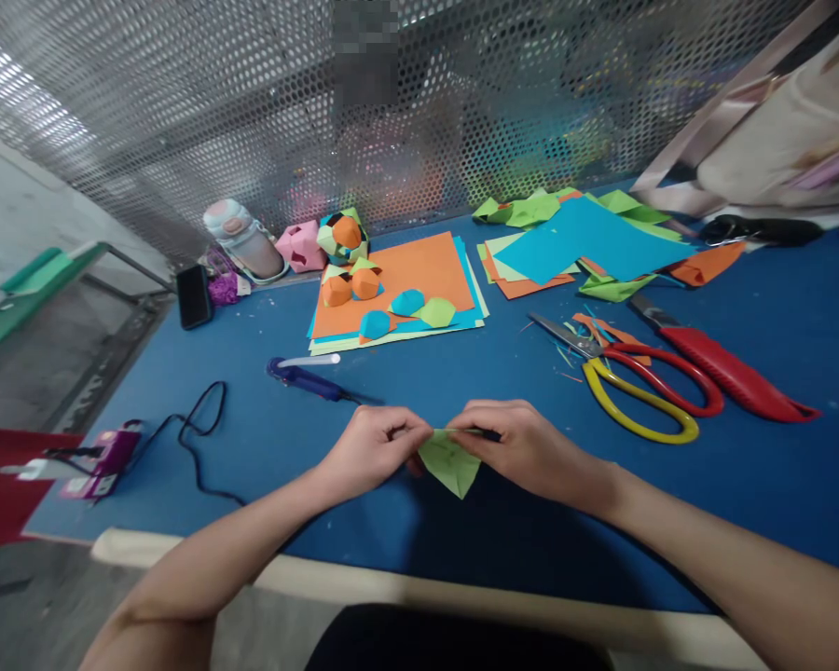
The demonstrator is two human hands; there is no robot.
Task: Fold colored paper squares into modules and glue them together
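Observation:
A folded piece of light green paper (pixel 453 463) hangs point-down between my two hands, above the blue table near its front edge. My left hand (pixel 381 443) pinches its upper left corner between thumb and fingers. On the other side, my right hand (pixel 514 438) pinches the upper right part. Just beyond my left hand lies a blue glue gun (pixel 308 380) with a clear glue stick in its back. Farther off, small folded paper pieces in orange (pixel 365 282), blue (pixel 407 302) and green (pixel 438 312) rest on a stack of coloured sheets (pixel 419 266).
Scissors (pixel 643 387) with red and yellow handles lie at right, beside a red-handled cutter (pixel 734 368) and paper scraps. Loose coloured paper (pixel 594 238) lies behind. A bottle (pixel 241 240), phone (pixel 194 296) and paper balls (pixel 302 246) stand back left. A black cord (pixel 192 438) crosses the left side.

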